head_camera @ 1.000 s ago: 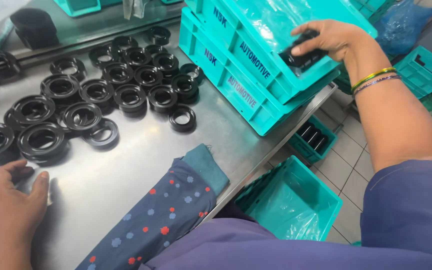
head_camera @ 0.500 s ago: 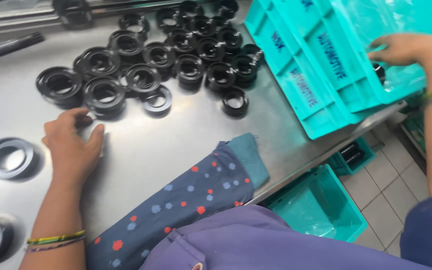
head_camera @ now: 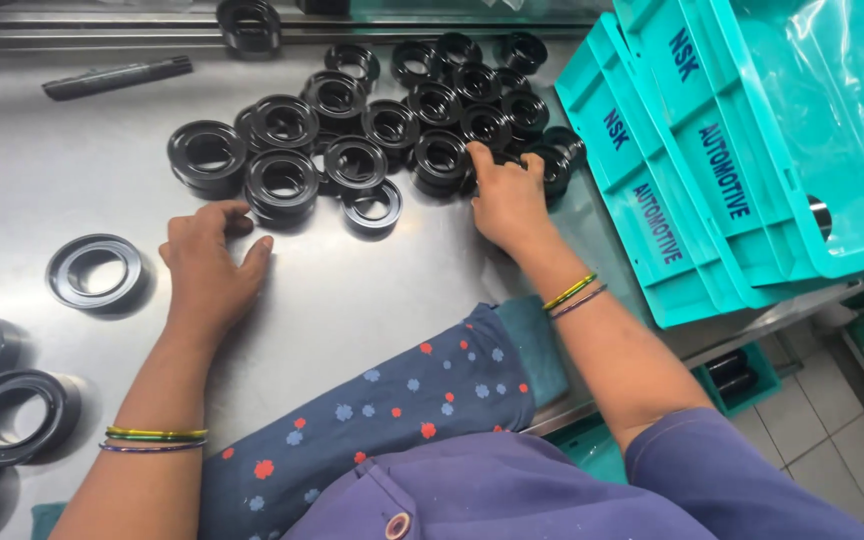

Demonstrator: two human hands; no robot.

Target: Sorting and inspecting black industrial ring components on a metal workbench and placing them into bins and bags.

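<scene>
Black rubber seal rings [head_camera: 392, 120], round and matte with stepped lips and open centres, lie heaped in a loose cluster on the far middle of the brushed steel table [head_camera: 372, 300]. At the near right edge of that heap the right hand [head_camera: 508, 200] rests palm down, its fingers spread a little and curled over one of the rings; whether they pinch it I cannot tell. Near the left side of the heap the left hand [head_camera: 210, 268] lies flat on the bare metal, fingers together and slack, fingertips just beside the nearest stacked ring [head_camera: 282, 185] and gripping nothing. Both wrists carry thin coloured bangles. Larger, flatter grey-black rings [head_camera: 97, 270] sit well apart at the left edge. Nested teal plastic crates [head_camera: 672, 190], ribbed and glossy, stand at the right, the upper one lined with a crinkled clear bag. A dark rod [head_camera: 117, 76] lies at the far left. Dotted blue cloth [head_camera: 392, 420] drapes the near edge.
</scene>
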